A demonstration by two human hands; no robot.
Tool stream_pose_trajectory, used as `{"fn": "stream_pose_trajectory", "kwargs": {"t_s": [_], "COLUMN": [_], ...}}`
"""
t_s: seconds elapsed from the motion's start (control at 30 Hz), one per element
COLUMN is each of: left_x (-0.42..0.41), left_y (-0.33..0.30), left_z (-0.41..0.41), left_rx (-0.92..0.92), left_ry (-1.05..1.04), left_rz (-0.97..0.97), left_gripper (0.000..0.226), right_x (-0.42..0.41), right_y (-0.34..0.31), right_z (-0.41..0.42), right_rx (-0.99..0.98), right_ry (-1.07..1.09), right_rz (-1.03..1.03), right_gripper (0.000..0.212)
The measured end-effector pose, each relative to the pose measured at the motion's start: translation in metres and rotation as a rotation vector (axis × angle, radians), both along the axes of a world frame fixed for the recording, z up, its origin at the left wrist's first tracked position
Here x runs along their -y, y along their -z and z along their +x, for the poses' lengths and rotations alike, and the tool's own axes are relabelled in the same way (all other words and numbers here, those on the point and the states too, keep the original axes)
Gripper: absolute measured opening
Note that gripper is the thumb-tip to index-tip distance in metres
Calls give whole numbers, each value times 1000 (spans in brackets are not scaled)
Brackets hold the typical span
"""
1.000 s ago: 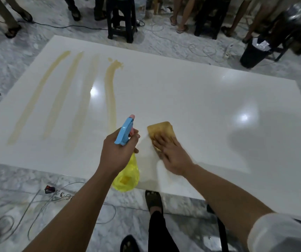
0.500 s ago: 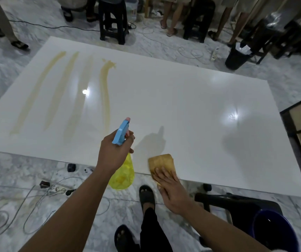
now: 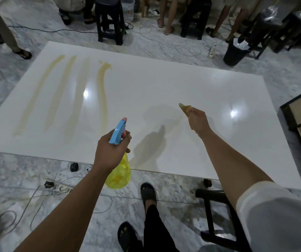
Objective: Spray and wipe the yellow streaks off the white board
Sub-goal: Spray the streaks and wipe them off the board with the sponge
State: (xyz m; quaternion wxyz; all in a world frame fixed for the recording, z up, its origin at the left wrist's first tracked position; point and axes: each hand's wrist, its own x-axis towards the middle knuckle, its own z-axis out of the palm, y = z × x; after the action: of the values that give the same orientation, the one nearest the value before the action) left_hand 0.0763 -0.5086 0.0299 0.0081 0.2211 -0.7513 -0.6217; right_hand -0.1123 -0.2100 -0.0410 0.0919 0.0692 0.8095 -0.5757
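Half a second earlier the right hand (image 3: 197,119) was pressing the yellow-stained wiping cloth (image 3: 185,107) flat at the near edge of the large glossy white board (image 3: 164,84); now it is reaching farther up, right of centre in the frame, and is pinching the cloth bunched, so only a crumpled tip is showing past the fingers. Whether the cloth is touching the surface is hard to tell. A faint damp patch is showing just left of it. The left hand (image 3: 109,151) is clenching the neck of the translucent yellow plastic spray bottle with a light blue trigger head (image 3: 118,168), low in the centre as before, its body hanging over the board's near edge. Four long yellow streaks (image 3: 102,95) are lying on the upper left part of the board, the rightmost darkest. The board is resting on the grey marbled floor (image 3: 18,170), and a black plastic stool (image 3: 109,20) is standing beyond it at the top.
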Motion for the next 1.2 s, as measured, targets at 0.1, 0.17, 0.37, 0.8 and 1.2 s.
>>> {"fn": "stream_pose_trajectory", "kwargs": {"t_s": [0.1,0.17,0.37,0.8,1.2], "left_x": [4,9,23,54,133], "left_y": [6,7,0,-47,-28], "left_z": [6,11,24,20,-103], "left_rx": [14,24,22,-43,-5], "left_ry": [-7,-4,-18,-43,-207], "left_rz": [-20,-19,-30,-41,-13], "left_gripper": [8,5,5,12,14], "right_x": [4,11,40,148,248], "right_y": [53,91,112,1,-33], "right_z": [23,65,206,193,-104], "right_rx": [-146,-92,-234,476,429], "right_ry": [-210,-350,-416,71,20], "right_rz": [379,606,696,-358,-404], "right_gripper": [24,36,61,33,37]}}
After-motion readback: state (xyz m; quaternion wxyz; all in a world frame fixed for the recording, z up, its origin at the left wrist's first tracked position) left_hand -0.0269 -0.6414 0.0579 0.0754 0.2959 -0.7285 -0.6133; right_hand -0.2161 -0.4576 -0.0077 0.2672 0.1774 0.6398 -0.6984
